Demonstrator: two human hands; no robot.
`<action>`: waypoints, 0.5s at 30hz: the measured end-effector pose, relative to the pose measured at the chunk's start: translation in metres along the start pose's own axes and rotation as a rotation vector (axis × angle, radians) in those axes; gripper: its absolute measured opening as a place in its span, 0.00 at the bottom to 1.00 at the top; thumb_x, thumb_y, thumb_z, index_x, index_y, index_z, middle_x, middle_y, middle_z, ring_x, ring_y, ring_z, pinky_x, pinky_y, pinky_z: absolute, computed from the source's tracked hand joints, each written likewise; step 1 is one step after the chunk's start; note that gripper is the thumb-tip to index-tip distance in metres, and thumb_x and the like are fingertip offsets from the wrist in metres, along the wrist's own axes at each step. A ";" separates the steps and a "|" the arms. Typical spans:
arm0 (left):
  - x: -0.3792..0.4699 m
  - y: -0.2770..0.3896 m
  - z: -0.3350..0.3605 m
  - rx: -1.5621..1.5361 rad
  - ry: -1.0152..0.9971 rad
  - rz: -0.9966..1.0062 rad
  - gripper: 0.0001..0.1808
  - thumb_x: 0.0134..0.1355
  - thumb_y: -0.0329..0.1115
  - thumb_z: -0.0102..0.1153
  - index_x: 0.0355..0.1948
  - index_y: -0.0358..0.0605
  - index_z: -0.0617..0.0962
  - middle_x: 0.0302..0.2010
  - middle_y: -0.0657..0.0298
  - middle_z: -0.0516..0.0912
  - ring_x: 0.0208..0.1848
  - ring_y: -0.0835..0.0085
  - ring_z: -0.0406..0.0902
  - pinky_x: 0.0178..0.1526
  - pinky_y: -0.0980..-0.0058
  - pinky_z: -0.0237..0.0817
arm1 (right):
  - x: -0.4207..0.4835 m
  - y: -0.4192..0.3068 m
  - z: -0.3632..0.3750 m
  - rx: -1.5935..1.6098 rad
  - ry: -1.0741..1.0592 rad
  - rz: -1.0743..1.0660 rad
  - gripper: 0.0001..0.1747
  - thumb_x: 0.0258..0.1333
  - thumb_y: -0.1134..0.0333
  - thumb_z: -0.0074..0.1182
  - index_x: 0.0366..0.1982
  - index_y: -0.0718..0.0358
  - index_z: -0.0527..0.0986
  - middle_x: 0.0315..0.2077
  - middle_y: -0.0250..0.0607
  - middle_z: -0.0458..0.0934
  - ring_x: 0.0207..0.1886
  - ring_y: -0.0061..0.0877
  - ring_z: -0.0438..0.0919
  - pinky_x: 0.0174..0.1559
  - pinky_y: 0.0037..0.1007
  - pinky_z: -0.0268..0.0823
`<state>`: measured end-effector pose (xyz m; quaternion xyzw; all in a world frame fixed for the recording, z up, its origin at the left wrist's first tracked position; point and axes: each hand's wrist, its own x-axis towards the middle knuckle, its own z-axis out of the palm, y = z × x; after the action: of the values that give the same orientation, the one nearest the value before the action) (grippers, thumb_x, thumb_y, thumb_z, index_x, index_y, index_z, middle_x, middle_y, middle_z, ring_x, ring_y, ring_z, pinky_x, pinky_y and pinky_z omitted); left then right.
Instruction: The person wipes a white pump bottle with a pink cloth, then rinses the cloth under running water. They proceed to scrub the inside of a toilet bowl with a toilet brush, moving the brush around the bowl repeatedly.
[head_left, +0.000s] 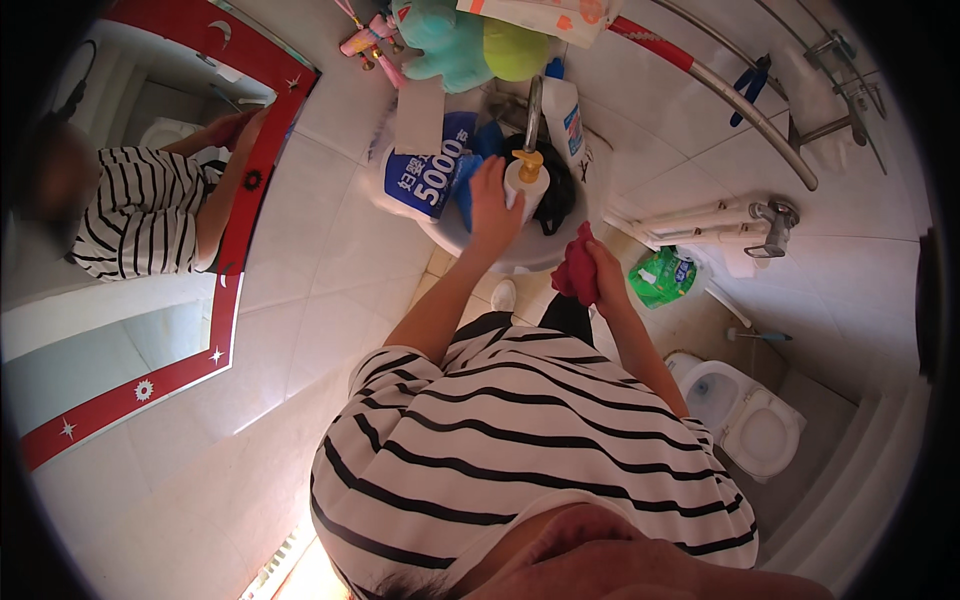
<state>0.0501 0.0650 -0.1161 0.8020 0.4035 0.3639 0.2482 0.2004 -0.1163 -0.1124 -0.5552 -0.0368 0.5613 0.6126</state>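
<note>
My left hand (495, 206) is around the left side of a white pump bottle (525, 193) with a yellow pump head, its thumb across the bottle's front. In my right hand (609, 277) a crumpled red cloth (576, 268) is gripped, just off the front right of the washbasin (491, 259). Inside the basin, a black plastic bag (559, 199) lies right of the bottle and blue packaging (466, 187) to its left. A large blue-and-clear printed package (412, 184) leans over the basin's left side. The metal faucet (534, 112) rises behind the bottle.
A white bottle with a blue cap (564, 120) and plush toys (450, 49) stand behind the basin. A red-framed mirror (247, 180) hangs left. Right are a metal rail (750, 120), white pipes with a valve (776, 217), a green bag (661, 277) and a toilet (716, 390).
</note>
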 end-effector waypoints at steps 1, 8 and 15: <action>0.007 -0.008 -0.013 0.044 0.055 0.036 0.34 0.52 0.28 0.62 0.60 0.35 0.67 0.60 0.43 0.66 0.60 0.44 0.63 0.63 0.55 0.56 | 0.001 -0.001 0.000 0.012 -0.008 -0.009 0.21 0.65 0.58 0.49 0.48 0.70 0.73 0.36 0.42 0.80 0.36 0.28 0.80 0.42 0.29 0.74; 0.098 -0.099 -0.075 0.399 0.374 -0.242 0.30 0.54 0.42 0.65 0.55 0.39 0.72 0.50 0.44 0.73 0.54 0.44 0.69 0.57 0.52 0.61 | -0.009 -0.008 0.010 -0.034 -0.111 0.165 0.24 0.65 0.52 0.50 0.41 0.70 0.77 0.29 0.48 0.82 0.27 0.33 0.82 0.30 0.32 0.77; 0.124 -0.130 -0.078 0.325 0.203 -0.454 0.16 0.56 0.42 0.61 0.38 0.39 0.80 0.37 0.50 0.80 0.42 0.53 0.79 0.47 0.58 0.69 | -0.019 -0.003 0.021 -0.218 -0.232 0.100 0.14 0.61 0.64 0.53 0.40 0.70 0.76 0.32 0.46 0.82 0.30 0.32 0.83 0.34 0.32 0.77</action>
<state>-0.0208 0.2469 -0.1110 0.6798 0.6483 0.3083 0.1501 0.1812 -0.1159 -0.0908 -0.5510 -0.1401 0.6442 0.5116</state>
